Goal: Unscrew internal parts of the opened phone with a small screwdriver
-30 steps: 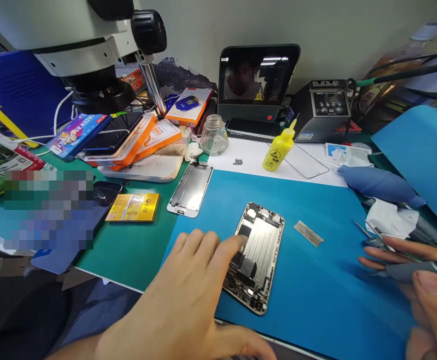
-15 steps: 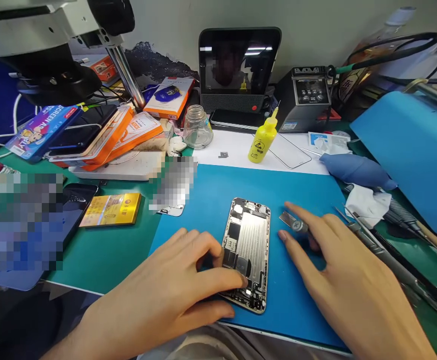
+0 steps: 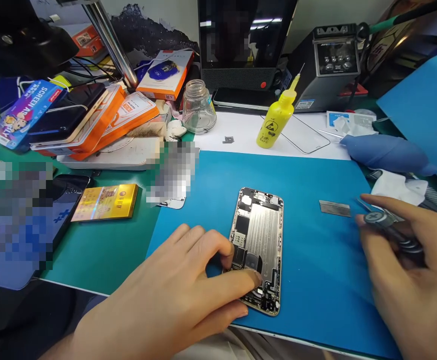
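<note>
Phone chassis point(image 3: 259, 247) lies opened on the blue mat point(image 3: 316, 280), pinned at its lower left by your left hand point(image 3: 176, 295), while your right hand point(image 3: 409, 270), flat beside it half a second ago, now grips a screwdriver point(image 3: 391, 231).

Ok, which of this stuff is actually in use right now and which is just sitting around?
In use:
- opened phone, steadied by the left hand
- screwdriver, gripped in the right hand
- blue mat

Lying about:
- yellow bottle
- glass jar
- metal strip
- gold card
- orange boxes
</note>
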A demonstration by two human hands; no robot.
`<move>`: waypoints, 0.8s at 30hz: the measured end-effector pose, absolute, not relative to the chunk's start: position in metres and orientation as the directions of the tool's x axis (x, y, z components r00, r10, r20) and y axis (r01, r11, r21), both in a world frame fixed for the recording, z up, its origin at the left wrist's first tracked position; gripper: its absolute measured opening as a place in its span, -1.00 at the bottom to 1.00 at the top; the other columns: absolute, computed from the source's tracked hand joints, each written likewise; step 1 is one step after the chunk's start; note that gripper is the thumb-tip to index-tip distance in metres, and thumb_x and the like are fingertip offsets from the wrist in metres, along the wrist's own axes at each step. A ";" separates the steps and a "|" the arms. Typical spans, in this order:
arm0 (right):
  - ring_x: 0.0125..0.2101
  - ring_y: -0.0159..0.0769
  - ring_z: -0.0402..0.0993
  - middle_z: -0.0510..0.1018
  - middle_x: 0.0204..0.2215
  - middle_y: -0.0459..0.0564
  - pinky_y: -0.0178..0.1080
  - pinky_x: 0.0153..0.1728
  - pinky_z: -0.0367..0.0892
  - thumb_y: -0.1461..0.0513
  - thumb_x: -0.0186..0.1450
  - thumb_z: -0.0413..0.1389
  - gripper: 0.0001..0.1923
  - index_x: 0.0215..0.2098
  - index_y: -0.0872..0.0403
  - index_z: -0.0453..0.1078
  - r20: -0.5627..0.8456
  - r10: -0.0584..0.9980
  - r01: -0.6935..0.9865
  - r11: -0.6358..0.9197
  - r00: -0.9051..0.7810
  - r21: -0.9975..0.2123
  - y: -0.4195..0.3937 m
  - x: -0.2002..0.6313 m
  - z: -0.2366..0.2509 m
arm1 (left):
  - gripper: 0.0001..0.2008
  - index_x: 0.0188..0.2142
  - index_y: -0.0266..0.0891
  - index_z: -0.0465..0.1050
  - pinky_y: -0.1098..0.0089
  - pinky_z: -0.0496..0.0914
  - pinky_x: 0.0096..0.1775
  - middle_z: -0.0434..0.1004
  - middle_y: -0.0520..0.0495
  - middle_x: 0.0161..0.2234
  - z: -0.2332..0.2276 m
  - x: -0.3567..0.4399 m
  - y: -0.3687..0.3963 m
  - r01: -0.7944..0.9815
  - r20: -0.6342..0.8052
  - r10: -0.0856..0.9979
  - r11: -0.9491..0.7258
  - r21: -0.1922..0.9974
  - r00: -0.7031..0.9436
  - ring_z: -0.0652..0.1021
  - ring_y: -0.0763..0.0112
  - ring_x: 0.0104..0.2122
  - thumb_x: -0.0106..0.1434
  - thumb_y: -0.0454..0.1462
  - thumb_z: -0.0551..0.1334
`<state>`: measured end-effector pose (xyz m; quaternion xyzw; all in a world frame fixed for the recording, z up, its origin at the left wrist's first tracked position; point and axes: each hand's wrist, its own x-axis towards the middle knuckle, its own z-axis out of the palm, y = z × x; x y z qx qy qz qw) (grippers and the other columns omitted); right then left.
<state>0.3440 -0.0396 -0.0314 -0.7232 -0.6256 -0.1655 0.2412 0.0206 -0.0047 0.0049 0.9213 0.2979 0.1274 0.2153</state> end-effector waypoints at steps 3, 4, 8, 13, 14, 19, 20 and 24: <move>-0.29 -0.09 0.58 0.62 -0.14 0.05 -0.08 -0.27 0.34 -0.06 0.56 0.11 -0.51 0.34 -0.06 0.49 0.585 0.810 0.993 0.050 0.023 -0.108 -0.043 0.332 -0.030 | -0.73 0.22 -0.07 0.45 0.17 0.43 -0.25 0.52 -0.04 -0.05 0.005 0.026 -0.010 0.527 0.171 0.621 -0.755 0.390 0.765 0.53 0.22 -0.22 0.68 -0.16 0.08; -0.22 -0.06 0.61 0.62 -0.10 0.07 -0.07 -0.24 0.36 -0.03 0.57 0.10 -0.51 0.35 -0.03 0.47 0.580 0.814 0.993 0.086 -0.020 -0.087 -0.044 0.328 -0.029 | -0.73 0.20 -0.09 0.46 0.15 0.44 -0.27 0.54 -0.04 -0.07 0.006 0.029 -0.012 0.543 0.182 0.632 -0.754 0.368 0.753 0.54 0.21 -0.23 0.67 -0.15 0.07; -0.07 0.06 0.64 0.63 -0.05 0.11 -0.02 -0.01 0.40 0.08 0.58 0.12 -0.62 0.26 0.03 0.53 0.583 0.809 0.990 0.133 -0.076 -0.054 -0.047 0.321 -0.031 | -0.71 0.08 -0.10 0.53 0.13 0.48 -0.33 0.57 -0.03 -0.12 0.009 0.040 -0.014 0.580 0.202 0.675 -0.722 0.376 0.709 0.55 0.21 -0.27 0.67 -0.08 0.07; -0.11 0.02 0.61 0.62 -0.10 0.10 -0.02 -0.08 0.43 0.03 0.54 0.12 -0.64 0.19 -0.08 0.58 0.560 0.828 0.991 0.060 0.019 -0.122 -0.047 0.323 -0.035 | -0.75 0.05 -0.16 0.58 0.18 0.45 -0.28 0.59 0.01 -0.11 0.010 0.050 -0.007 0.501 0.267 0.643 -0.744 0.443 0.718 0.53 0.31 -0.24 0.67 -0.18 0.12; -0.09 0.02 0.60 0.61 -0.10 0.12 -0.03 -0.09 0.44 0.01 0.53 0.12 -0.63 0.17 -0.09 0.59 0.547 0.835 0.988 0.029 0.057 -0.148 -0.046 0.323 -0.035 | -0.78 0.05 -0.17 0.59 0.19 0.42 -0.28 0.59 0.03 -0.12 0.010 0.051 -0.006 0.492 0.276 0.635 -0.751 0.440 0.721 0.52 0.33 -0.24 0.66 -0.25 0.14; -0.07 0.02 0.56 0.57 -0.11 0.14 -0.04 -0.10 0.45 -0.03 0.51 0.13 -0.63 0.13 -0.08 0.60 0.524 0.842 0.976 -0.015 0.129 -0.217 -0.044 0.322 -0.037 | -0.78 0.05 -0.17 0.62 0.21 0.37 -0.24 0.54 0.03 -0.13 0.007 0.054 -0.005 0.485 0.241 0.621 -0.754 0.443 0.746 0.46 0.34 -0.22 0.66 -0.27 0.17; -0.07 0.02 0.56 0.57 -0.11 0.14 -0.04 -0.09 0.46 -0.03 0.51 0.13 -0.62 0.14 -0.08 0.60 0.523 0.843 0.975 -0.012 0.128 -0.220 -0.044 0.322 -0.037 | -0.78 0.05 -0.17 0.62 0.21 0.37 -0.23 0.53 0.03 -0.13 0.008 0.054 -0.006 0.486 0.230 0.622 -0.751 0.447 0.749 0.44 0.33 -0.21 0.66 -0.25 0.16; -0.06 0.02 0.58 0.60 -0.11 0.12 0.00 0.01 0.45 -0.01 0.54 0.11 -0.62 0.19 -0.08 0.58 0.542 0.838 0.981 0.054 0.057 -0.187 -0.046 0.327 -0.042 | -0.79 0.06 -0.18 0.61 0.22 0.37 -0.21 0.49 0.04 -0.13 0.010 0.053 -0.006 0.487 0.210 0.619 -0.748 0.451 0.757 0.42 0.34 -0.21 0.66 -0.24 0.18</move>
